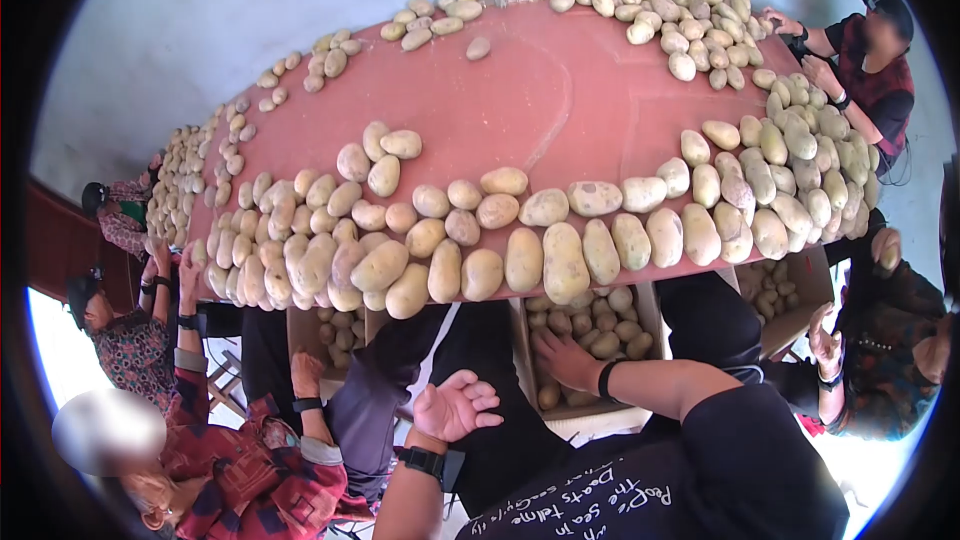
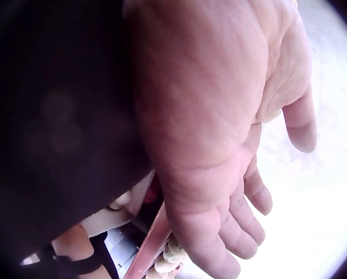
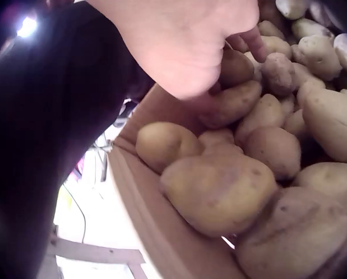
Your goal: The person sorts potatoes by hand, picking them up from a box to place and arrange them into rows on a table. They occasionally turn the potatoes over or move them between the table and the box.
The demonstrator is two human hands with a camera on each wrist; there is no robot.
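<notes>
Left of one cardboard box (image 3: 147, 197), the left hand (image 1: 460, 408) has its fingers loosely apart. Inside it, the right hand (image 1: 568, 360) touches potatoes (image 3: 220, 189), grip unclear. Below the box, one black shirt (image 1: 690, 470) reads "The sea in".

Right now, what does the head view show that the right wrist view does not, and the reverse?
Only the head view shows the red table, the left hand and other people. Only the right wrist view shows a dark cord outside the cardboard box. Both show the right hand at the potatoes inside that box.
</notes>
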